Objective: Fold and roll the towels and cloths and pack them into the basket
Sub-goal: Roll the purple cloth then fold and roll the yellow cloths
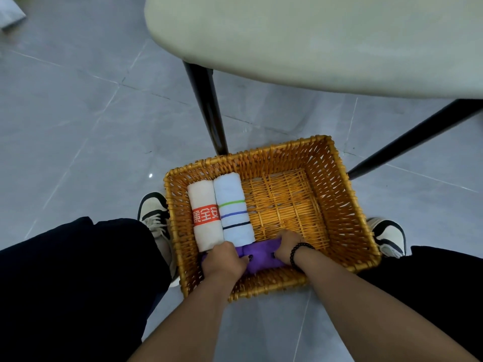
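**Currently: purple roll being seated along the near wall of the basket**

Grip. You are holding the purple cloth roll (257,257) at both ends: your left hand (224,258) is curling over its left end, your right hand (287,246) is wrapping its right end, with a dark bead bracelet (300,253) sitting at that wrist. Both hands are clenching cloth, not resting flat.

Item held. You are handling something that looks soft, light and compressible. It is lying crosswise inside the wicker basket (339,205), close against the near wall. Being a roll, it is likely to loosen if you let go at one end first, so keeping hold at the two ends, thumbs over the outer lap, is the safer purchase. No fragility is apparent.

Items already packed. A cream roll with an orange printed band (205,218) and a white roll with green, blue and dark stripes (234,210) are lying side by side, touching, against the left wall. Their near ends are meeting the purple roll.

Container. The basket is sitting on the grey tiled floor (78,126) between your shoes (154,212). Its right half is showing bare weave.

Surroundings. A pale chair seat (313,35) on black legs (209,108) is standing just beyond the basket.
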Demonstrator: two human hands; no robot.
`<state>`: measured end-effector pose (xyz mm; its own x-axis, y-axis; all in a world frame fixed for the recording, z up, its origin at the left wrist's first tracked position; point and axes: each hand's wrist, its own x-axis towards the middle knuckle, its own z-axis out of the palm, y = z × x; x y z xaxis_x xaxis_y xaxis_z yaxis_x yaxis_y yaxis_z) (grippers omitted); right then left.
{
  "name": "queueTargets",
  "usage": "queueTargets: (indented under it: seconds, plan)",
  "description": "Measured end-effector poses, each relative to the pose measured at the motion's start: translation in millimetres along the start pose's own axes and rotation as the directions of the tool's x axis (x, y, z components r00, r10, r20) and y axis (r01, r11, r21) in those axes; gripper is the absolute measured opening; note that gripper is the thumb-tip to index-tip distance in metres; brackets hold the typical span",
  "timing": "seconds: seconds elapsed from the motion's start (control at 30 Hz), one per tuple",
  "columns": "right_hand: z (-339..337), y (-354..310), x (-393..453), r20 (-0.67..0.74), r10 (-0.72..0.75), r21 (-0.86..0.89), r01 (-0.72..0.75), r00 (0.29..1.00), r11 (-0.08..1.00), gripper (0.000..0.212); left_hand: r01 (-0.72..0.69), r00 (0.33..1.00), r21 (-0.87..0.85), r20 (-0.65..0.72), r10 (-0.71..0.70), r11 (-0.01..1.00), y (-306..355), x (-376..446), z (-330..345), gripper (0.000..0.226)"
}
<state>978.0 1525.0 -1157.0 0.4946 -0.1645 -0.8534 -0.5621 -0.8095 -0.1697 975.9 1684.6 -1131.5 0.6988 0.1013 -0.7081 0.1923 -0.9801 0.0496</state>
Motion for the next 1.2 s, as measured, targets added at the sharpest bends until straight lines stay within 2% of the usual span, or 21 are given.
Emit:
queueTargets:
  seconds: [0.13, 0.27, 0.53, 0.7, 0.83, 0.97, 1.2]
  plan:
    - [-6, -3, -20, -0.031, 0.016, 0.006, -0.016, 0.999, 1.000, 0.061, -0.021, 0.999, -0.020, -0.034, 0.021, 1.000, -4, -12, -15, 0.034]
    - [-22, -6, -43, -0.045, 0.008, 0.022, -0.007, 0.999, 1.000, 0.063, -0.067, 0.995, -0.053, -0.074, 0.063, 0.996, -4, -24, -36, 0.030]
    - [-66, -16, -99, -0.138, -0.122, 0.039, 0.128, 0.983, 0.991, 0.040, -0.187, 0.972, -0.076, -0.157, 0.174, 0.979, 2, -59, -72, 0.031]
    - [-94, -20, -145, -0.230, -0.200, 0.068, 0.220, 0.952, 0.973, 0.039, -0.264, 0.950, -0.090, -0.198, 0.243, 0.960, 9, -88, -99, 0.027]
    - [-118, -19, -186, -0.289, -0.222, 0.097, 0.260, 0.931, 0.961, 0.042, -0.330, 0.918, -0.068, -0.257, 0.303, 0.942, 16, -115, -133, 0.024]
    - [-144, -16, -227, -0.353, -0.242, 0.046, 0.275, 0.904, 0.960, 0.036, -0.405, 0.871, -0.101, -0.343, 0.351, 0.908, 24, -148, -176, 0.013]
    - [-187, -24, -284, -0.464, -0.331, -0.033, 0.357, 0.822, 0.934, 0.044, -0.568, 0.777, -0.211, -0.456, 0.434, 0.796, 42, -186, -231, 0.015]
